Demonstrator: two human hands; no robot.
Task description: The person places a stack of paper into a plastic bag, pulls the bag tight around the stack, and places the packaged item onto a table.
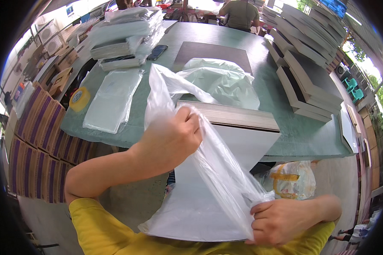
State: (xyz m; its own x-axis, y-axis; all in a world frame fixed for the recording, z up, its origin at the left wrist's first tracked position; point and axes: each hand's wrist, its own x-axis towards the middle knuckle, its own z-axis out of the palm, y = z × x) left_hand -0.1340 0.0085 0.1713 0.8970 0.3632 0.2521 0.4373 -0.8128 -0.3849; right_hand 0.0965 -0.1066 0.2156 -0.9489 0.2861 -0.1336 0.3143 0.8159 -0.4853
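Observation:
A thick stack of white-faced boards (230, 146) rests on the near table edge and tilts down toward my body. Its layered edges face up. A clear plastic bag (219, 170) covers the lower end of the stack, with its film stretched diagonally across the front. My left hand (174, 134), slightly blurred, is closed on the gathered plastic at the stack's upper left. At the lower right, my right hand (273, 223) grips the bag's other side near the bottom corner. Loose film from the bag spreads over the table behind the stack.
The green table (302, 140) holds flat plastic bags (114, 102), a tape roll (79, 99), a phone (157, 52), a wrapped pile (125, 34) and a dark board (212, 54). Board stacks (310, 76) stand right, cartons (34, 165) left. Another person (241, 15) is at the far end.

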